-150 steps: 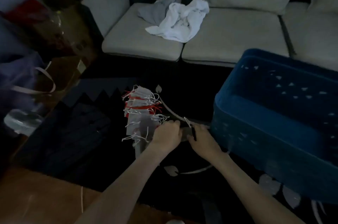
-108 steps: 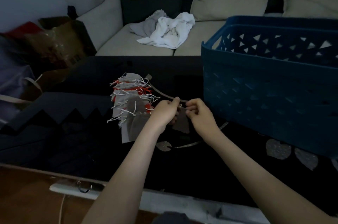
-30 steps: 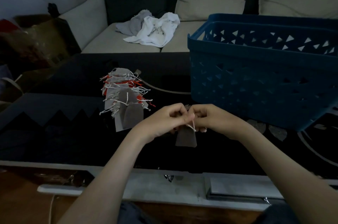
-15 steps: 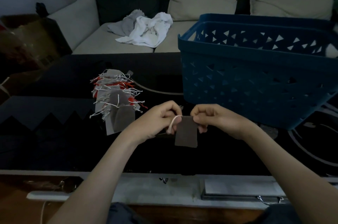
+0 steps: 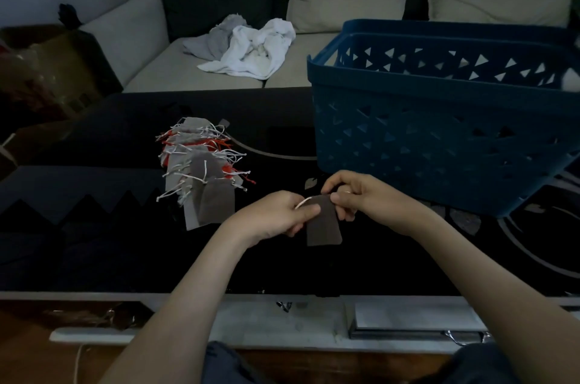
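Note:
A small grey tag (image 5: 323,228) with a white string (image 5: 303,203) hangs between my two hands above the dark table (image 5: 125,258). My left hand (image 5: 276,215) pinches the string and the tag's left upper edge. My right hand (image 5: 361,195) pinches the tag's top right corner. To the left on the table lies a pile of similar grey tags (image 5: 201,170) with white and red strings.
A blue plastic basket (image 5: 439,138) with triangular holes stands at the right on the table, just behind my right hand. White and grey cloths (image 5: 251,51) lie on the beige sofa (image 5: 345,7) beyond. A brown box (image 5: 53,69) is at the far left.
My hands have come closer together over the tag, and the string loop has shortened at my left thumb. The view has shifted slightly; the pile and basket stay put.

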A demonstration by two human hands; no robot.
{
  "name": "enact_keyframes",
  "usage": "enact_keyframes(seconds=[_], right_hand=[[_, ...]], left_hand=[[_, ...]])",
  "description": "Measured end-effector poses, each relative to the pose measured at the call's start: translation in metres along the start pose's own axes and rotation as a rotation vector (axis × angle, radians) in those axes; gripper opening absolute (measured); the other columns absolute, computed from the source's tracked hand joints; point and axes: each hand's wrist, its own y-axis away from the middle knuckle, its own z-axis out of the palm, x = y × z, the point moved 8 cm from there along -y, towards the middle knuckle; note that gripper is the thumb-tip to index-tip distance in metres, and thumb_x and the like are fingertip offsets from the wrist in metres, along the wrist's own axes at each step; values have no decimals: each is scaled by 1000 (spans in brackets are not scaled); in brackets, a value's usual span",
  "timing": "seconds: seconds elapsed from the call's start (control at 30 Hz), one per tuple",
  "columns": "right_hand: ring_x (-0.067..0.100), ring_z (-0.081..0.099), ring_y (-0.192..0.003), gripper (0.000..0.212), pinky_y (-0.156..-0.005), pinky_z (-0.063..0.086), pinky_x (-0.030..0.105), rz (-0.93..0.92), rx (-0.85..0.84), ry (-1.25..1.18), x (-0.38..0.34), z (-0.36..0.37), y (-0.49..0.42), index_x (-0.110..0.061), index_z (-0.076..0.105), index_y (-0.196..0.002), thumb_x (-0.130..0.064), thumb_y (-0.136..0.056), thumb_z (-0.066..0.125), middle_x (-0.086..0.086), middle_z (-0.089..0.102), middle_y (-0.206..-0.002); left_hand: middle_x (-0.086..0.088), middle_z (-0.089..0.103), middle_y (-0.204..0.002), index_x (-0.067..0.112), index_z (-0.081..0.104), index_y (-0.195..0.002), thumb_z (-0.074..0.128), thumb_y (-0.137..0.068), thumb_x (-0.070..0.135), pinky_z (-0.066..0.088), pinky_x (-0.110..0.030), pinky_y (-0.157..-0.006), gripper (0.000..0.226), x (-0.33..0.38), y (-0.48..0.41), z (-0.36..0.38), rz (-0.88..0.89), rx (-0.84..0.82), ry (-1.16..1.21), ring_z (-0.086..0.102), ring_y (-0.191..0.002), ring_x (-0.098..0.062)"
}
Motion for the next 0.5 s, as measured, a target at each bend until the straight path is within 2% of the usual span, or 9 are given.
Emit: enact_keyframes(seconds=[0.1, 0.23, 0.3, 0.4, 0.5], right_hand=[[11, 48, -57, 14, -56, 41, 19, 59, 55, 42, 8, -9, -2, -10, 59, -98, -11, -99, 45, 0, 57, -62], [11, 44, -57, 26, -56, 37, 18, 81, 124, 130, 14, -25, 1, -10, 64, -87, -16, -100, 43, -2, 54, -60], [11, 43, -56, 29, -57, 36, 20, 74, 150, 151, 15, -30, 2, -11, 64, -83, -18, -101, 42, -4, 52, -57], [9, 44, -55, 33, -61, 35, 24, 95, 197, 321, 20, -37, 1, -18, 62, -71, -21, -99, 45, -9, 51, -51], [10, 47, -57, 34, -58, 35, 17, 98, 241, 423, 21, -38, -1, -17, 61, -68, -18, -98, 46, -5, 52, -53]], left_hand=[[11, 41, -40, 16, 49, -62, 40, -102, 31, 33, -22, -52, 43, -6, 1, -13, -32, 95, 68, 38, -40, -2], [9, 37, -41, 16, 44, -59, 33, -103, 38, 33, -21, -53, 50, -15, 2, -19, -79, 148, 81, 36, -41, -5], [10, 36, -40, 17, 43, -58, 34, -103, 38, 31, -22, -53, 51, -21, 2, -21, -107, 163, 114, 35, -42, -7], [12, 33, -38, 17, 44, -60, 38, -102, 37, 27, -24, -50, 46, -28, 4, -28, -174, 224, 157, 30, -41, -7], [12, 35, -37, 17, 46, -61, 40, -101, 37, 28, -24, -52, 45, -30, 6, -29, -206, 262, 140, 31, -39, -6]])
